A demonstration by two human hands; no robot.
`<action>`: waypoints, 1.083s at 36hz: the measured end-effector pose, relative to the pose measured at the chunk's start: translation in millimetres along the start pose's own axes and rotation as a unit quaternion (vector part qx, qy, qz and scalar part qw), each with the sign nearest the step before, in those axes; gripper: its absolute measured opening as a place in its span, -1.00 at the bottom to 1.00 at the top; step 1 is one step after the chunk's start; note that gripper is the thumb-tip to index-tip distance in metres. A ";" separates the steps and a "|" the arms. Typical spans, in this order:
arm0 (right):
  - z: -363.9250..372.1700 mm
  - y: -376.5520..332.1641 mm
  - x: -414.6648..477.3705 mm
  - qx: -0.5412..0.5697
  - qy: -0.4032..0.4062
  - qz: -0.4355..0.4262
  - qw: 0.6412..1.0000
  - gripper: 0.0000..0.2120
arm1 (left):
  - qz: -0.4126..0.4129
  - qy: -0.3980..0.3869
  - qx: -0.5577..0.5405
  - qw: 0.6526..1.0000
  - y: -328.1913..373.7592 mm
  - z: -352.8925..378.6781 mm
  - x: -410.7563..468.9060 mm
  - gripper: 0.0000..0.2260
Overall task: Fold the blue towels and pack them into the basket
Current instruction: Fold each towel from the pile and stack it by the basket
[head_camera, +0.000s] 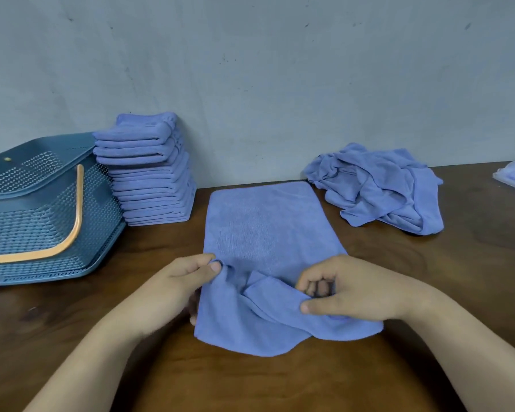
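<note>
Head view: your table [280,382] holds the tipped basket [42,209] far left, the folded stack [152,173] beside it, and a loose pile [378,188] far right. The towel [265,227] lies spread between them. Your left hand [188,281] and right hand [348,289] pinch its near edge, fingers clamped on cloth, likely for the next fold.

The towel [265,233] is soft, fuzzy blue cloth, matt. The stack [149,173] and the pile [378,185] are the same cloth. The basket [42,209] is smooth plastic with tiny holes. The table [250,382] is shiny brown wood.
</note>
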State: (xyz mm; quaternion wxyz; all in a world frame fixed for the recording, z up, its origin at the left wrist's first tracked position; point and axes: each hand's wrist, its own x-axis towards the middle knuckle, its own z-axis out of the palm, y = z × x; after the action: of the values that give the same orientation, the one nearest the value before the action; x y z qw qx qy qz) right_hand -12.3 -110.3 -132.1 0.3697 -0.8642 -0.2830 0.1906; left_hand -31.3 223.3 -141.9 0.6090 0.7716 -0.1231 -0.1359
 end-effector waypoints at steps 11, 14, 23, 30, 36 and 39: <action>-11.0 3.6 10.8 0.169 0.202 -0.050 0.963 -0.77 | 0.094 0.040 -0.150 0.983 4.2 -5.0 -0.5 -0.63; -22.8 18.7 26.4 0.243 0.346 0.030 0.906 -0.77 | 0.088 0.244 -0.250 0.933 -0.6 -5.5 18.5 -0.62; -22.9 50.3 40.4 0.155 0.281 0.111 0.941 -0.63 | -0.050 0.246 -0.054 0.966 -32.6 -10.9 36.8 -0.16; -21.7 45.0 32.0 0.030 0.247 0.113 0.962 -0.59 | -0.026 0.142 0.121 0.982 -27.4 -7.5 31.6 -0.54; -36.8 36.0 4.3 0.035 0.082 0.128 0.988 -0.74 | -0.061 -0.044 0.135 0.988 -16.9 -21.5 11.5 -0.81; -43.9 24.6 -10.9 0.074 -0.039 0.131 0.988 -0.82 | -0.093 -0.147 0.135 0.975 -11.2 -30.8 2.2 -0.81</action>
State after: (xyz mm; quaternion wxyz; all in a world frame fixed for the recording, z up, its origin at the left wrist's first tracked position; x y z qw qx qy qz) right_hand 11.5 -154.4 -120.5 0.3933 -0.8561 -0.1661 0.2912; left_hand -17.9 253.0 -146.1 0.4589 0.8265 -0.1566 -0.2859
